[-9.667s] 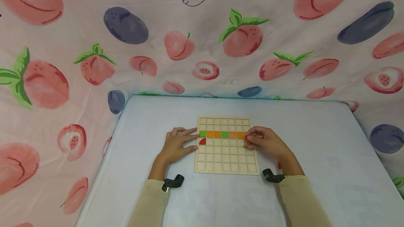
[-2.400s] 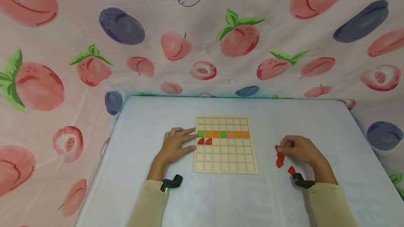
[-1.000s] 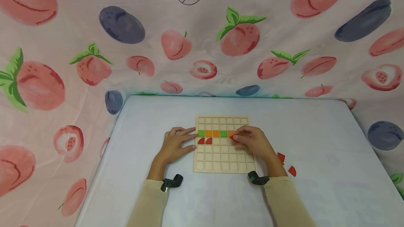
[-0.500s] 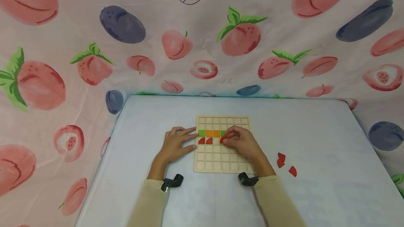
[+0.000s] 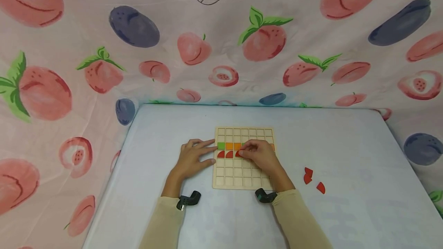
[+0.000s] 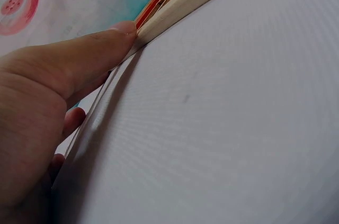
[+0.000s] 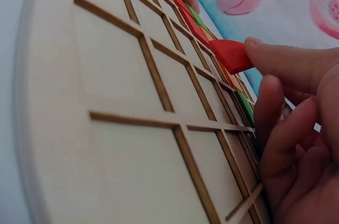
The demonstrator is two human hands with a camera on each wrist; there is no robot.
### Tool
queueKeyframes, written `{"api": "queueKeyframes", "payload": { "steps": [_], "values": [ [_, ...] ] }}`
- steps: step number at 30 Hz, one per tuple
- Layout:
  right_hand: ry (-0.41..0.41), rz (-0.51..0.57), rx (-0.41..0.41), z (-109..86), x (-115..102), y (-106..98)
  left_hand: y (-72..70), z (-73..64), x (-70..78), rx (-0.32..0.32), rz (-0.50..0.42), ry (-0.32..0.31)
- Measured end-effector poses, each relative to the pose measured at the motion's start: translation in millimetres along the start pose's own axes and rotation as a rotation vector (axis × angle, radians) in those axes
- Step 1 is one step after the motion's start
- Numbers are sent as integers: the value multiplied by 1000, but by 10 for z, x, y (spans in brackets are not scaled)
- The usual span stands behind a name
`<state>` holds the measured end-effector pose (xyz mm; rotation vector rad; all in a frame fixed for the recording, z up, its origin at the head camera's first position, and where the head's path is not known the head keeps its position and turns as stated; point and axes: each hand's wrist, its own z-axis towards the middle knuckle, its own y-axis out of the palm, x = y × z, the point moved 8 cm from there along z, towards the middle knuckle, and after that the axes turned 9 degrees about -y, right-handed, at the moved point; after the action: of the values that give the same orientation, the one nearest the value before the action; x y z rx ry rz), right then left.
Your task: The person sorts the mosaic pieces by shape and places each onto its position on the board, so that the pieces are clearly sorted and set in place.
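One red quarter-round piece (image 7: pixel 230 54) sits pinched between the right hand's (image 5: pixel 261 157) thumb and fingertips, over the third cell of the fourth row of a pale wooden grid board (image 5: pixel 238 173); whether it touches the board I cannot tell. It lies to the right of the left hand (image 5: pixel 193 159), whose thumb and spread, mostly straight fingers rest at the board's left edge, gripping nothing. The two hands are apart, with two red pieces (image 5: pixel 225 154) set side by side in cells between them. The right forearm angles in from the lower right, its palm above the board and its other fingers curled beneath the thumb, as the right wrist view shows. The held piece is flat and bright red, with one curved edge, and is tilted relative to the board. Above the red row run a green square (image 5: pixel 221 146) and two orange squares (image 5: pixel 233 146), the rest partly hidden by the right hand. Three loose red pieces (image 5: pixel 321 188) lie right of the board on the white tabletop (image 5: pixel 353 153).
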<state>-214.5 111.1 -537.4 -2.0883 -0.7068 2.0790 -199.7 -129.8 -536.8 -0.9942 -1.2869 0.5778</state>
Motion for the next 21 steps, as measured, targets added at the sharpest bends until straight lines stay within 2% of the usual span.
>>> {"api": "queueKeyframes", "payload": {
  "steps": [13, 21],
  "values": [
    [10, -135, 50, -7, -11, 19, 3, 3, -2, 0, -13, -2],
    [4, -177, 67, -14, -30, 28, 12, 4, -13, -2, -7, -11]
  ]
}}
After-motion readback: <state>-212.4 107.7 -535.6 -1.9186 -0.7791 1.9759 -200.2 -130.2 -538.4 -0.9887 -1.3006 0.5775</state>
